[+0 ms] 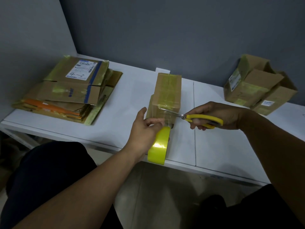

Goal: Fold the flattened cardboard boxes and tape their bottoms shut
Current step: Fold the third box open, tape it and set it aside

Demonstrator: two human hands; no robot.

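Left hand (145, 129) grips yellow tape roll (159, 146); right hand (219, 114) grips scissors (203, 120), cutting tape at centre box (166, 93). Right of frame: two boxes (257, 85), seemingly done. Upper left: flattened stack (66, 90), pending.

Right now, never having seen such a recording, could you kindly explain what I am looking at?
No machine here: one head-worn camera looks down at a person's two bare hands. On the white table lie a stack of flattened brown cardboard boxes at the left, folded boxes at the right, and one taped brown box in the middle. The left hand holds a roll of yellow tape, its strip stretched to that box. The right hand grips yellow-handled scissors, blades at the strip.
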